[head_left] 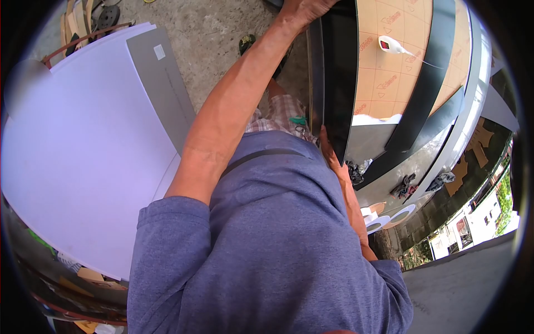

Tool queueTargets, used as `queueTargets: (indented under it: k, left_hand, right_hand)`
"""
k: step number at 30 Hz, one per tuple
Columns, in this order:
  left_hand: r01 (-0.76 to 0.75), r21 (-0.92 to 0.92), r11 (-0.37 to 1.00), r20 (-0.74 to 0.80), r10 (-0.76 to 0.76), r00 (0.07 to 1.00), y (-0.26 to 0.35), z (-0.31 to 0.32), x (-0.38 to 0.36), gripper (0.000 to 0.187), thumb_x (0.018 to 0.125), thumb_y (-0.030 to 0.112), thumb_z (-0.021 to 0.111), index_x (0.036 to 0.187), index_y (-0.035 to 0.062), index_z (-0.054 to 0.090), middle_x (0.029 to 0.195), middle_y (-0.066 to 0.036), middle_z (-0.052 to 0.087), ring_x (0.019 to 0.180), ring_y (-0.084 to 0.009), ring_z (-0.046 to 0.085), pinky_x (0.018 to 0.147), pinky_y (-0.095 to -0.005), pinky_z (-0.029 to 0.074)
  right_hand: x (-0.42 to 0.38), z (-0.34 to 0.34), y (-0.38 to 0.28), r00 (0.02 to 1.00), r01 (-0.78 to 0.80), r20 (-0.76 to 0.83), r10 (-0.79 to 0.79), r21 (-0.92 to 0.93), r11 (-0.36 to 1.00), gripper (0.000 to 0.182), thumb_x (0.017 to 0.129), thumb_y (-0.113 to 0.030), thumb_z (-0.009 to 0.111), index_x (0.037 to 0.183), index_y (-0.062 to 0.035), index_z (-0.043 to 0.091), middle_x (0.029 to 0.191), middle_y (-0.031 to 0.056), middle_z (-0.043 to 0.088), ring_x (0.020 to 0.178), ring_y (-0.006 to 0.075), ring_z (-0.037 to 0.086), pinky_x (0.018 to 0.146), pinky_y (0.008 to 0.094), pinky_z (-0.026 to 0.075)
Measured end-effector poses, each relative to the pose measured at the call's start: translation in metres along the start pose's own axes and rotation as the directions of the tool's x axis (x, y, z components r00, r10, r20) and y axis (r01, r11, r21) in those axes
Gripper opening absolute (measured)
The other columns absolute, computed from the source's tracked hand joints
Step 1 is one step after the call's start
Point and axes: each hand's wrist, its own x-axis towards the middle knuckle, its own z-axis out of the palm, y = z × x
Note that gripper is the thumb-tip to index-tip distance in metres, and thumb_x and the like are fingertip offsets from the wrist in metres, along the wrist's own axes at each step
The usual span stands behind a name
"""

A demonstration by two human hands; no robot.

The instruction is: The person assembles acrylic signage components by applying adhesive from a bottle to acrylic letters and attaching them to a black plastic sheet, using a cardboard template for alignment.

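Observation:
A long black panel (339,72) stands along the side of the worktable, its glossy face running from the top of the view down to a pointed lower corner. At the top edge, my left hand (307,12) is closed on the far part of the panel; its fingertips are partly cut off. Lower down, my right hand (329,149) grips the near end of the panel, with some fingers hidden behind it. A white squeeze bottle (391,44) with a thin nozzle lies on brown printed sheeting (384,78) beside the panel.
Black strips (417,100) lie across the worktable. Crumpled dark rags (403,186) and white rings (401,215) are near its lower end. At left are large white sheets (78,150) and a grey board (158,83). Concrete floor (194,33) shows between.

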Motion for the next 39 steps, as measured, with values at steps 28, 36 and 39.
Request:
queueTargets:
  k: [28,36,39]
  left_hand:
    - [0.271,0.160,0.949,-0.011,-0.273,0.962,0.003,-0.004,0.000,0.086,0.066,0.075,0.079,0.099,-0.0044,0.072,0.091,-0.012,0.072,0.088,-0.0190,0.068,0.080,-0.0303,0.053]
    - [0.235,0.014,0.972,-0.012,-0.234,0.972,-0.008,0.001,-0.009,0.089,0.067,0.070,0.082,0.101,-0.0119,0.070,0.086,-0.014,0.071,0.086,-0.0195,0.068,0.081,-0.0315,0.052]
    - [0.201,0.049,0.978,-0.026,-0.200,0.979,-0.009,0.002,-0.009,0.089,0.069,0.071,0.080,0.100,-0.0123,0.070,0.085,-0.014,0.070,0.085,-0.0195,0.068,0.080,-0.0316,0.052]
  right_hand:
    - [0.001,0.002,0.016,0.975,-0.180,0.158,0.158,0.137,0.974,0.012,0.093,-0.003,0.061,0.104,0.0021,0.060,0.086,0.0212,0.059,0.075,0.0387,0.060,0.068,0.0423,0.050]
    - [0.003,0.004,0.021,0.994,-0.028,0.110,0.017,0.101,0.994,0.009,0.090,0.002,0.061,0.099,0.0004,0.060,0.083,0.0183,0.054,0.074,0.0379,0.056,0.065,0.0449,0.047]
    - [0.002,0.005,0.022,0.995,-0.009,0.102,-0.001,0.094,0.996,0.009,0.089,0.002,0.061,0.098,0.0003,0.060,0.081,0.0180,0.053,0.073,0.0374,0.055,0.065,0.0453,0.047]
